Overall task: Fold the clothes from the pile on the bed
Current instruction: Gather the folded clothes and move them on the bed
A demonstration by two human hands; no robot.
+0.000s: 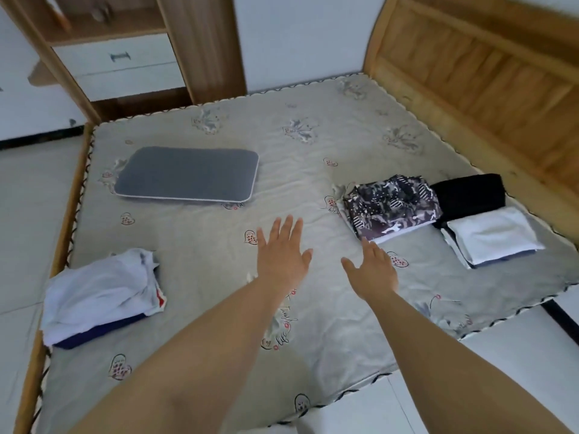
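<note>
Bed (313,170): cushion (187,174) far left; loose pile (100,296) near left edge, before the cushion; patterned stack (391,209) right of centre; dark fold (468,194) just right of it, toward the headboard (488,73); pale stack (493,234) before the dark fold, touching it. Both hands (283,252) over the middle, between pile and stacks. Cabinet (125,51) behind the bed, left
</note>
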